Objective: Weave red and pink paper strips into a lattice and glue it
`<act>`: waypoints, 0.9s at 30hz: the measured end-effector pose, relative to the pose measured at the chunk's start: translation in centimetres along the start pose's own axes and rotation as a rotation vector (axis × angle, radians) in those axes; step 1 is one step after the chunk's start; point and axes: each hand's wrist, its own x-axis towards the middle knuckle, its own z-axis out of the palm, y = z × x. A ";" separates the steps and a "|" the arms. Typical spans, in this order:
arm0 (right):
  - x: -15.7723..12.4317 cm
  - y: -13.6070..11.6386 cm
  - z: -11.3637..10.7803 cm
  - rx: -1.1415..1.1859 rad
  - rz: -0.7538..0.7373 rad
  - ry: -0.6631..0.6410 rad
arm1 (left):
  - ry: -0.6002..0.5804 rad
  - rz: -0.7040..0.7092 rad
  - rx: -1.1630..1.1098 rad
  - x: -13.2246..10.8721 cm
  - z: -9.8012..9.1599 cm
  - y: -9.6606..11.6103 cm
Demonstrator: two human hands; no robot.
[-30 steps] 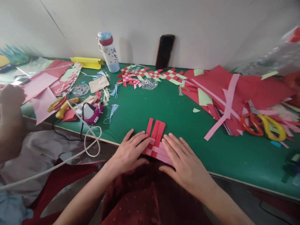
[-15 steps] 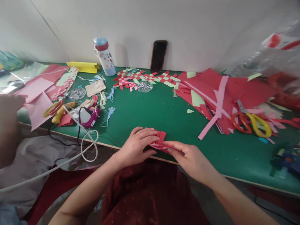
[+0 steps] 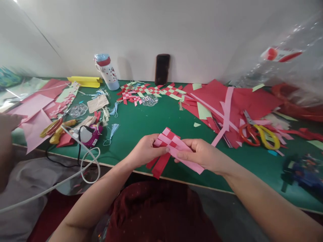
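A small mat woven from red and pink paper strips [image 3: 169, 144] is held up above the near edge of the green table [image 3: 161, 117]. My left hand [image 3: 144, 150] grips its left side, fingers curled round it. My right hand [image 3: 202, 155] pinches the right side, where long pink strips stick out toward me. Loose red strip ends hang down below the mat.
Several finished woven pieces [image 3: 148, 91] lie near a phone [image 3: 162, 69] and a bottle [image 3: 105, 71] by the wall. Red and pink paper [image 3: 234, 101] with scissors [image 3: 257, 132] is piled on the right. A glue gun [image 3: 89, 133], cord and more scissors [image 3: 54, 127] sit left. Another person's arm [image 3: 6, 134] is at far left.
Both hands went from pressing the woven strips flat on the table to lifting the piece and turning it over in the air. The view tilted slightly upward.
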 end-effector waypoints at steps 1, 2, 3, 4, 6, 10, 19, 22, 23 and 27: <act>0.1 0.0 -0.1 -0.019 0.016 0.000 | 0.001 -0.001 0.005 0.0 0.0 -0.1; 0.3 0.0 -0.1 -0.032 0.033 0.001 | -0.003 -0.002 0.011 0.0 0.0 -0.2; 0.4 0.0 -0.1 -0.045 0.043 0.003 | -0.006 -0.002 0.020 0.0 0.1 -0.4; 0.5 0.0 -0.1 -0.060 0.050 0.006 | -0.007 -0.003 0.030 0.0 0.1 -0.6; 0.7 0.0 0.0 -0.080 0.063 0.011 | -0.001 -0.008 0.036 -0.1 0.1 -1.1; 0.9 0.1 0.1 -0.073 0.082 -0.020 | -0.002 -0.013 0.051 -0.4 0.0 -1.4; 1.3 0.7 0.0 -0.016 0.117 -0.045 | -0.158 -0.211 -0.334 -1.6 -0.8 -2.1; 1.5 0.6 0.1 0.038 0.125 -0.037 | -0.104 -0.261 -0.332 -1.7 -0.6 -2.6; 1.6 0.6 0.2 0.063 0.125 -0.030 | -0.100 -0.268 -0.336 -1.8 -0.5 -2.6; 1.7 0.7 0.6 0.119 0.127 -0.005 | -0.118 -0.277 -0.323 -2.1 -0.5 -2.6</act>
